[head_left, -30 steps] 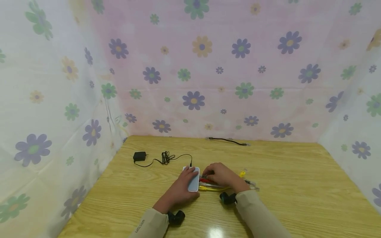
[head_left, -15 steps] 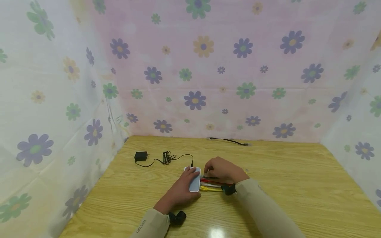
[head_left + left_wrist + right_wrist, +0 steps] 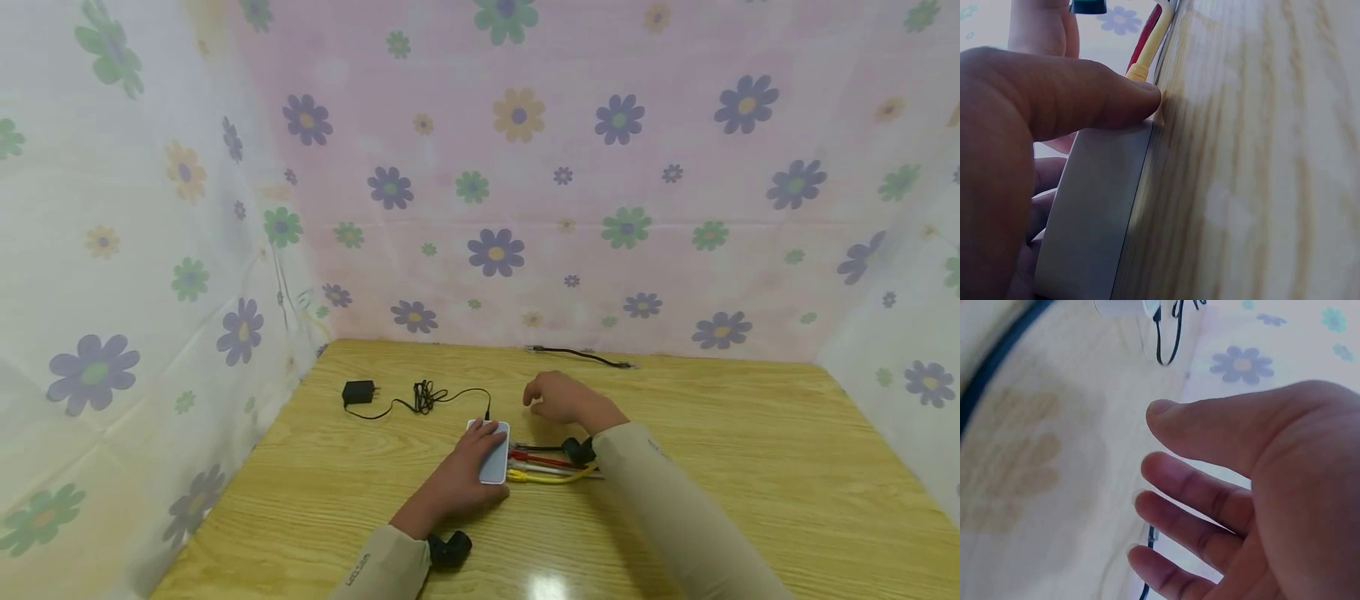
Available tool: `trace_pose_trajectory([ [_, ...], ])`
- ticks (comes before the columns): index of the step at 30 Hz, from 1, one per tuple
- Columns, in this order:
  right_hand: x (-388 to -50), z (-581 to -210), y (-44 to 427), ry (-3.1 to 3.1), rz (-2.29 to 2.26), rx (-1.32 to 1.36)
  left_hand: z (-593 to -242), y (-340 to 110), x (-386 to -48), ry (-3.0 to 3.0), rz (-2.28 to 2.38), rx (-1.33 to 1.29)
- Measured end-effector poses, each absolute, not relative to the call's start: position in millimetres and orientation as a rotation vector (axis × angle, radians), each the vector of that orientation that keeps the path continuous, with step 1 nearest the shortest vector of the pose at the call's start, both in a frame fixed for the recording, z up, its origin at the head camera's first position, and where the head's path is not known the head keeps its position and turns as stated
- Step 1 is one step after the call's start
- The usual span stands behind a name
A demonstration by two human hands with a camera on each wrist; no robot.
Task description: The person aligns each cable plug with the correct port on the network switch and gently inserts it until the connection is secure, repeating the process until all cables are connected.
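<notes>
My left hand (image 3: 459, 482) grips a white network switch (image 3: 495, 463) lying on the table; in the left wrist view its thumb presses the end of the white casing (image 3: 1094, 206), with other fingers behind it. A black cable (image 3: 542, 449), a red cable (image 3: 547, 460), a white cable (image 3: 551, 469) and a yellow cable (image 3: 551, 480) run rightward from the switch's right side. Their far ends are hidden behind my right forearm. Beyond these cables, my right hand (image 3: 561, 398) hovers with nothing in it, its fingers loosely bent and apart in the right wrist view.
A thin black power cord (image 3: 423, 398) leads from the switch's far end to a black power adapter (image 3: 359, 392) on the left. One loose short black network cable (image 3: 573, 353) lies along the table's back edge, before a flowered cloth (image 3: 450, 167).
My right hand has risen off the cables and moved away toward the back of the table, leaving the black cable in view beside the switch. The left hand stays on the switch.
</notes>
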State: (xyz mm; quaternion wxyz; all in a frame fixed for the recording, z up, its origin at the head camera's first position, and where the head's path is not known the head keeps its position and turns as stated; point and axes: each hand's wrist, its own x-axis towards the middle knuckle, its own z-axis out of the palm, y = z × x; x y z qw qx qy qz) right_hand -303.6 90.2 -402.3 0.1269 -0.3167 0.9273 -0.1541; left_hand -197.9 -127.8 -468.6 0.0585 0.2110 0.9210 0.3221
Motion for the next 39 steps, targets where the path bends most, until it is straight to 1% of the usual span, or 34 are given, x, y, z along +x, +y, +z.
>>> trace_pose_trajectory([
  [11, -325, -400, 98, 2.756, -0.425, -0.799, -463, -127, -198, 2.786, 0.987, 0.618],
  [19, -343, -408, 100, 2.800, -0.316, -0.734, -462, -127, -196, 2.786, 0.986, 0.616],
  [23, -351, -413, 101, 2.806, -0.383, -0.678, -463, -128, -196, 2.791, 0.978, 0.616],
  [33, -361, -418, 112, 2.910, -0.375, -0.657, -462, -127, -195, 2.785, 0.999, 0.632],
  [39, -368, -422, 117, 2.915, -0.396, -0.600, -461, -125, -193, 2.775, 1.011, 0.625],
])
